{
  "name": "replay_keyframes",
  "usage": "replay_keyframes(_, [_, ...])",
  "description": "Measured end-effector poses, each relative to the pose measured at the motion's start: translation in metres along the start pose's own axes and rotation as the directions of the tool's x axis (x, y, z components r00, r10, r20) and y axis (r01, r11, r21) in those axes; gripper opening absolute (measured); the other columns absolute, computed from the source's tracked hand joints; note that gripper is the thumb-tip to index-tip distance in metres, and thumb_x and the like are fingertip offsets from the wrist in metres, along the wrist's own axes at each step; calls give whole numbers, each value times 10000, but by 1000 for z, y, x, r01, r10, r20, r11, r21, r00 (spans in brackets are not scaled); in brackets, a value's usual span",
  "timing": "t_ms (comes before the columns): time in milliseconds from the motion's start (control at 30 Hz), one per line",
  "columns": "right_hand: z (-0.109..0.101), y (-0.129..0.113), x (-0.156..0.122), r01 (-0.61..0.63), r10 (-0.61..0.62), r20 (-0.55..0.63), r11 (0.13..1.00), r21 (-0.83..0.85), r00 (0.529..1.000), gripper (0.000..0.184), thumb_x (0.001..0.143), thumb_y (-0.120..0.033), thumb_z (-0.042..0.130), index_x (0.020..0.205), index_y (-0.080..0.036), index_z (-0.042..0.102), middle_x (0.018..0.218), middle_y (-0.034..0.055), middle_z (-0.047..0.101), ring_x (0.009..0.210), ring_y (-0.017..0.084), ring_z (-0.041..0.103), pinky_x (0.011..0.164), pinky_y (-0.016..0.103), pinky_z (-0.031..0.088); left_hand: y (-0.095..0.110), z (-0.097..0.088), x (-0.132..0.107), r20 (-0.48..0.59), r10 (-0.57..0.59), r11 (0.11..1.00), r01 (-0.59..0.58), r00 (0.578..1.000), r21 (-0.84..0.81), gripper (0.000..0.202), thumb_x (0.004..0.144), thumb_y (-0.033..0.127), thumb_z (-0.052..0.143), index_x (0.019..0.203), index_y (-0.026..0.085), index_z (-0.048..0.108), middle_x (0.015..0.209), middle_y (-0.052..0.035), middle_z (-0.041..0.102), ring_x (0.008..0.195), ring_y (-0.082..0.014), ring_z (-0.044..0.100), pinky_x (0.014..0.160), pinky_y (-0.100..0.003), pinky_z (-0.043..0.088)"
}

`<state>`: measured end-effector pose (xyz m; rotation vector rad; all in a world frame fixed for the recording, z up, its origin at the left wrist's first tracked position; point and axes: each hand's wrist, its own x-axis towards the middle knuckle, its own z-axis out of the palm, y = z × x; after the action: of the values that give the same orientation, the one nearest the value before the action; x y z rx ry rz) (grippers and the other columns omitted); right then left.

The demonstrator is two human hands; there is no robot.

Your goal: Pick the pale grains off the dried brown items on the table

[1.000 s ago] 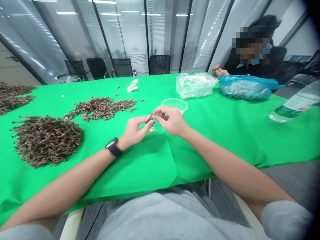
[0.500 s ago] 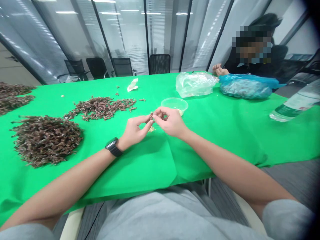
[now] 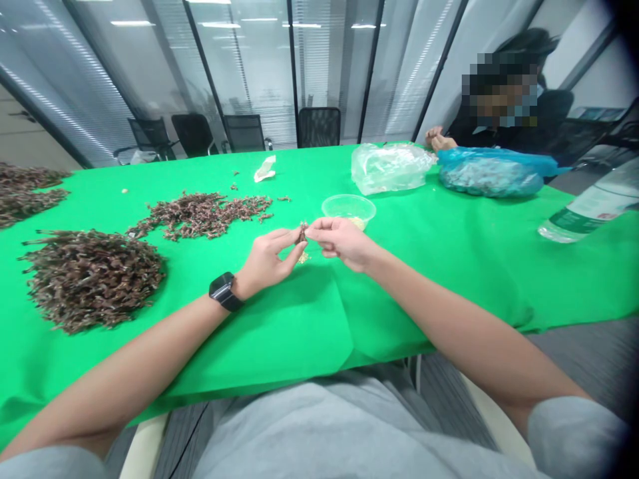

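Observation:
My left hand (image 3: 269, 261) pinches a small dried brown sprig (image 3: 302, 233) between thumb and fingertips, and a black smartwatch (image 3: 225, 291) sits on that wrist. My right hand (image 3: 342, 243) reaches in from the right, its pinched fingertips against the sprig. Tiny yellow grains (image 3: 302, 258) lie on the green cloth (image 3: 399, 299) just below both hands. A clear plastic bowl (image 3: 348, 206) with pale grains inside stands just beyond my right hand. Two large heaps of dried brown sprigs (image 3: 92, 279) (image 3: 200, 213) lie to my left.
Further sprigs (image 3: 24, 196) lie at the far left edge. A clear plastic bag (image 3: 389, 168) and a blue bag (image 3: 486, 173) of dark material lie at the far side. A co-worker's hands (image 3: 439, 140) are beyond them. A water bottle (image 3: 594, 209) lies at right.
My right hand's fingers have straightened and drawn slightly right, flattening the hand. My left hand and the sprig have stayed almost in place.

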<state>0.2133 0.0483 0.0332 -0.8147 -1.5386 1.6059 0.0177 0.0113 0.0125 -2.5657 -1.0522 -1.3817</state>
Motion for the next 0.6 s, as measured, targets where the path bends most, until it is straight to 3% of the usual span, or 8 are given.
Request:
replay_keyframes(100, [-1,3,2,194,-215,-83,958,-209,973,290,762,-430,778,833,-171,667,585,-56,489,503,73,329,468,238,236,5,0,1,-12,-87,994,86,996,-71,259,952,314,639,1116,173,781,1134,-104,781,992,-225,756,880,-307,583])
replay_keyframes(200, [-1,5,2,384,-473,-87,798,-464,877,192,813,-357,752,830,-172,703,537,-70,418,522,88,338,519,260,262,7,1,1,-2,-181,975,179,983,-133,266,944,363,656,1087,187,795,1104,-90,790,980,-239,762,900,-336,586])
replay_keyframes(267, [-1,5,0,442,-573,-51,682,-583,818,159,849,-334,729,826,-177,716,527,-73,385,526,93,335,544,269,275,7,2,1,19,-241,955,241,970,-171,282,945,399,653,1066,192,802,1042,-79,802,941,-237,765,897,-348,587])
replay_keyframes(400, [-1,4,-3,497,-652,32,544,-676,757,128,891,-280,680,840,-169,719,521,-75,380,513,90,349,561,272,295,7,4,1,43,-314,915,314,949,-254,327,953,449,635,1076,194,800,992,-64,809,894,-220,763,852,-334,592])
replay_keyframes(600, [3,4,-4,477,-607,6,618,-625,794,142,897,-277,641,872,-153,707,513,-77,413,483,79,346,524,259,281,8,2,2,16,-286,936,282,958,-211,316,953,446,632,1045,199,805,1063,-73,800,971,-237,759,920,-361,587])
